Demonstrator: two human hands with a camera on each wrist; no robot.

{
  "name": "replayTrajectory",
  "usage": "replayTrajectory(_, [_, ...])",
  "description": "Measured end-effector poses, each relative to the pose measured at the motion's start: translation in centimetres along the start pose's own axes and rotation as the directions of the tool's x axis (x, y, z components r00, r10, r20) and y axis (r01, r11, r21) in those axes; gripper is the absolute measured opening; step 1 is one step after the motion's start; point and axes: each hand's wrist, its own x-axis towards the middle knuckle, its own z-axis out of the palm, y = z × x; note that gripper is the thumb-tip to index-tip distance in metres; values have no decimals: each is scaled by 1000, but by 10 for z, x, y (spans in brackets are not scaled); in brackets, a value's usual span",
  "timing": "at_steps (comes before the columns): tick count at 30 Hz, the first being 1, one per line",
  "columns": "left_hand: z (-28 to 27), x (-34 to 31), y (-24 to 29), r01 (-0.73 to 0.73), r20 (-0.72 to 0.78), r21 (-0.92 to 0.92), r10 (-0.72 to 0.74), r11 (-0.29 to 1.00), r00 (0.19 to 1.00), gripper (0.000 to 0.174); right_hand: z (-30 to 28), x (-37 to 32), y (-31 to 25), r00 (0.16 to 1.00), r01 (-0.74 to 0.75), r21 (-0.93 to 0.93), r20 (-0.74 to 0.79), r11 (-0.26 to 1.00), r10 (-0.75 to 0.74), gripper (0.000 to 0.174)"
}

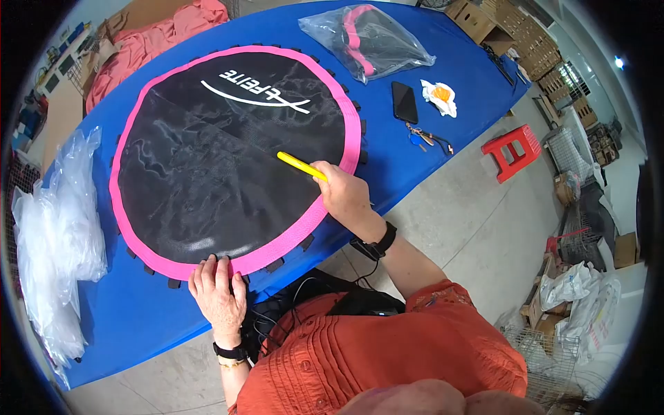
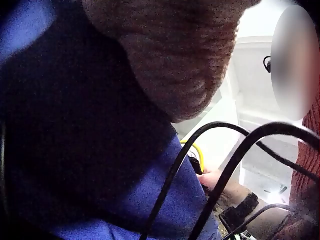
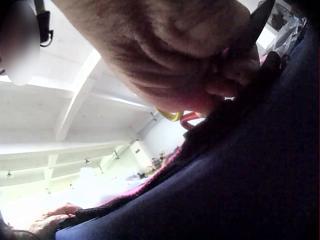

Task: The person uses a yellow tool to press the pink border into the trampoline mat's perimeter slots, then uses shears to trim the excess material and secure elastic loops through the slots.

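A round black mat (image 1: 228,180) with a pink border (image 1: 355,128), black edge tabs and white lettering lies on the blue-covered table. My right hand (image 1: 346,197) grips a yellow-handled tool (image 1: 301,166) over the mat's right side, its yellow end pointing toward the middle. In the right wrist view, yellow and red curved parts (image 3: 187,120) show below the palm; the exact kind of tool I cannot tell. My left hand (image 1: 218,294) rests its fingers on the pink border at the near edge, thumb apart from them.
Clear plastic bags (image 1: 59,242) lie at the left. A bagged pink-edged piece (image 1: 373,41), a phone (image 1: 404,102), keys (image 1: 422,135) and a crumpled white wrapper (image 1: 440,98) are at the far right. A red stool (image 1: 512,152) stands on the floor. Black cables (image 2: 220,127) cross the left wrist view.
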Motion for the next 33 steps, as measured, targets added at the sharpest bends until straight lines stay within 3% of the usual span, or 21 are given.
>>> replayTrajectory(20, [3,-1,-1,-4,-16,14,4,1000,1000,42,0,-2,3,999,-23,50,24,998,22,24])
replayTrajectory(33, [3,-2,-1,2,-8,28,-2,1000,1000,43,-1,-5,5,997,45,103,-64,994,-38,24])
